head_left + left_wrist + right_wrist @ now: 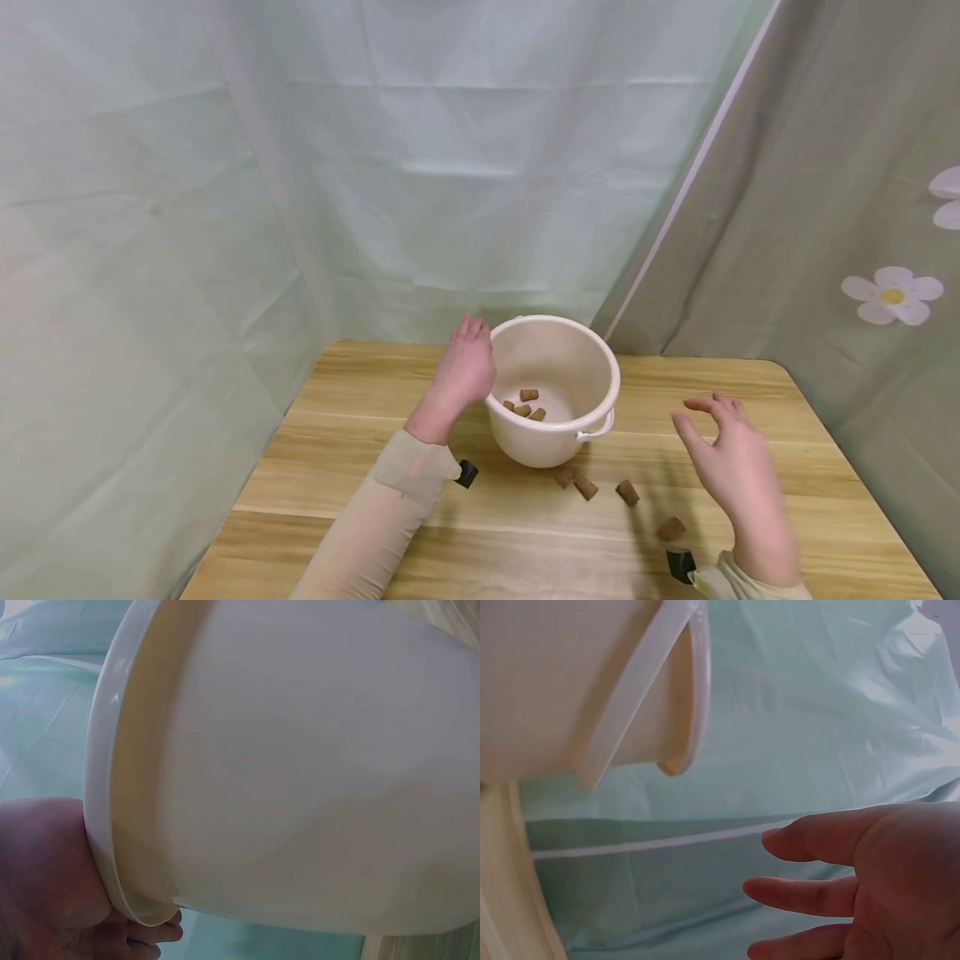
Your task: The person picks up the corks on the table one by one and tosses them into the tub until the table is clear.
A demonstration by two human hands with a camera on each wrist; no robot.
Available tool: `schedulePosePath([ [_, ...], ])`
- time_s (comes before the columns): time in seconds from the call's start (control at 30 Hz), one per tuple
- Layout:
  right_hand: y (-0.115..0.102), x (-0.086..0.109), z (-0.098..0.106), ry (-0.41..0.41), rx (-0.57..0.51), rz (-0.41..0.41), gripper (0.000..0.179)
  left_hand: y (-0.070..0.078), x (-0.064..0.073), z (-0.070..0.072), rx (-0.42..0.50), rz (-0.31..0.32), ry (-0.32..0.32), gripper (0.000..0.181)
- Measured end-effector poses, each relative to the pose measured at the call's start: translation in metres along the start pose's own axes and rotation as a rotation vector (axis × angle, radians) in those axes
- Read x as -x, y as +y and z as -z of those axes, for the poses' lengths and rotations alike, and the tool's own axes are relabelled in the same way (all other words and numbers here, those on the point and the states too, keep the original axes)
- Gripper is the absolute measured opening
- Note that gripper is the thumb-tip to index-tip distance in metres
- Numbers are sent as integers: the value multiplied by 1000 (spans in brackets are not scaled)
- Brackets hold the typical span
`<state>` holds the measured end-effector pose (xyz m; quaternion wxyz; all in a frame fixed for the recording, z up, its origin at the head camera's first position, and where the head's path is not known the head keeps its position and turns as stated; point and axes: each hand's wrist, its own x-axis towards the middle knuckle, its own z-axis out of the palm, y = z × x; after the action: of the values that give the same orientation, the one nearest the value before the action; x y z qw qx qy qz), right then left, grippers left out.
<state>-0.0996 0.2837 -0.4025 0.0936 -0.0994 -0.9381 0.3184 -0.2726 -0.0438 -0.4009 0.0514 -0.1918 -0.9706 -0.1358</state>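
A cream-white bucket stands on the wooden table, its mouth facing up toward me. Inside it lie several brown corks. My left hand grips the bucket's rim on the left; in the left wrist view its bent fingers show past the rim, and the thumb is hard to make out. To the right of the bucket, my right hand hovers above the table, thumb and fingers spread, holding nothing. More corks lie on the table between the bucket and the right hand.
A white handle hangs at the bucket's right side. One cork lies close to the right wrist's black camera. Pale green curtains rise behind the table, and a grey-green flowered curtain stands on the right.
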Motion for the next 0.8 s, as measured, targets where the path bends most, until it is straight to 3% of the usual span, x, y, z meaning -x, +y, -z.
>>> schedulePosePath([
  [0.8, 46, 13, -9, -141, 174, 117, 55, 0, 0, 1, -12, 2, -5, 49],
])
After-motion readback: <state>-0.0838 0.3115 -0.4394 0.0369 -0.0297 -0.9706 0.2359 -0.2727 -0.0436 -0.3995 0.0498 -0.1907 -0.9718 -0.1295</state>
